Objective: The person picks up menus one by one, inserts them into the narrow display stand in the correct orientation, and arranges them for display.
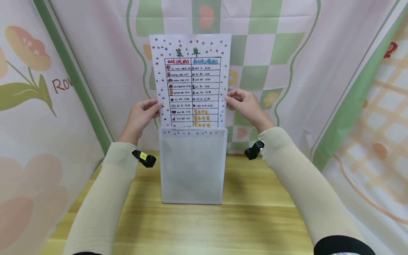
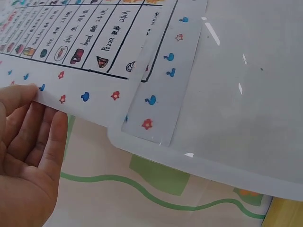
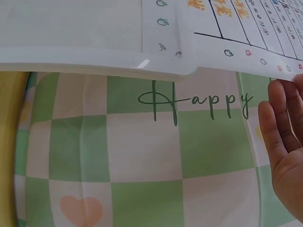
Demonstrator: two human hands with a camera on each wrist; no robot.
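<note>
A hand-drawn menu sheet [image 1: 192, 81] with a ruled table and small coloured marks stands upright, its lower end inside a frosted clear plastic sleeve [image 1: 192, 166] that rests on the wooden table [image 1: 248, 219]. My left hand [image 1: 144, 113] pinches the sheet's left edge just above the sleeve. My right hand [image 1: 243, 103] pinches its right edge at about the same height. The left wrist view shows the sheet [image 2: 94, 61] meeting the sleeve's mouth [image 2: 161, 94], with my left fingers [image 2: 33, 127] behind the paper. In the right wrist view my right fingers [image 3: 284, 132] touch the sheet's edge [image 3: 255, 56].
Fabric backdrops enclose the table: a pink and green checked cloth [image 1: 271, 53] behind, a floral one [image 1: 32, 106] at left, a plaid one [image 1: 376, 124] at right. The word Happy [image 3: 199, 101] is printed on the back cloth. Bare table lies before the sleeve.
</note>
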